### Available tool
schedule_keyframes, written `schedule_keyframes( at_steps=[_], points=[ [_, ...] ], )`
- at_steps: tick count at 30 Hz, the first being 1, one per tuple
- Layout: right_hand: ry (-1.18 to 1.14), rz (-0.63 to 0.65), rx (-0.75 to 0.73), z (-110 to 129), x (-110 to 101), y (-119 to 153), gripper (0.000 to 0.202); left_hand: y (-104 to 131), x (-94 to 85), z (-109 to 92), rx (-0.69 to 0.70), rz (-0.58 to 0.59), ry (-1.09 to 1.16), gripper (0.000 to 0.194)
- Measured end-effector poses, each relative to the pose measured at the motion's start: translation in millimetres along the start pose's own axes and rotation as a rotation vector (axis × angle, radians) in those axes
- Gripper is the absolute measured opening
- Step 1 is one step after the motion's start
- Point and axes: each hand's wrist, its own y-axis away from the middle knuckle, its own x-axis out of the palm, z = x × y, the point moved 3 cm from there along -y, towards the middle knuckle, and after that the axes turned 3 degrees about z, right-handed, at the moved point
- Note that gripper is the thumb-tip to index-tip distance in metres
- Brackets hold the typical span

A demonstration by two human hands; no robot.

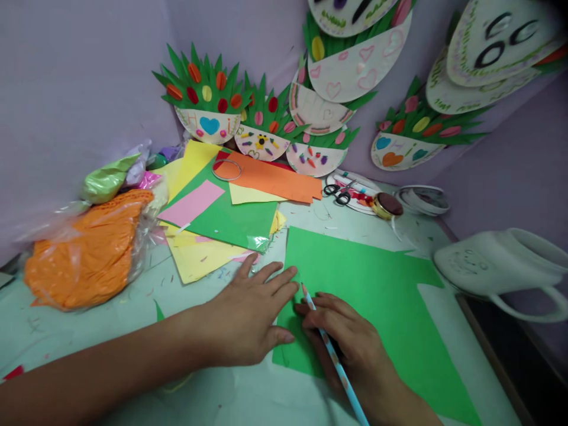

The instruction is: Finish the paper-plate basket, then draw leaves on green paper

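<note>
A large green paper sheet (377, 296) lies on the pale table (213, 396), with a notch cut in its right side. My left hand (248, 313) rests flat with fingers spread, its fingertips and thumb over the sheet's left edge. Close beside it, my right hand (350, 343) is closed round a light blue pencil (335, 358). The pencil's tip points up and left, just above or on the green paper near my left fingertips; whether it touches cannot be made out.
Coloured papers (248, 219) are piled behind my left hand. An orange clay bag (89, 254) lies left. Scissors (339, 194) sit at the back near a white plate. A white mug (497, 266) stands right. Paper-plate crafts (208, 124) line the wall.
</note>
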Motion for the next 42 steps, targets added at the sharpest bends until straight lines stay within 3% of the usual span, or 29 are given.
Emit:
schedule_keyframes(
  at_steps=[8, 14, 23, 30, 42],
  points=[
    [0.012, -0.016, -0.006, 2.1, 0.0, -4.4, 0.021, 2.5, -16.5, 2.4, 0.026, 0.049, 0.061, 0.067],
    [0.064, -0.044, 0.055, 11.5, -2.1, -11.3, 0.015, -0.3, -14.7, 6.5, 0.012, 0.042, 0.045, 0.08],
    [0.068, -0.109, 0.102, 10.7, 3.5, -7.6, 0.016, 0.8, -13.2, 7.4, -0.056, 0.049, 0.01, 0.082],
    [0.122, -0.072, 0.077, 9.7, 5.6, -8.6, 0.018, 1.8, -14.4, 10.3, -0.037, 0.085, 0.033, 0.091],
    [0.135, -0.022, 0.101, 8.5, 7.6, -7.9, 0.02, 3.8, -17.6, 14.0, -0.027, 0.112, 0.006, 0.088]
  ],
)
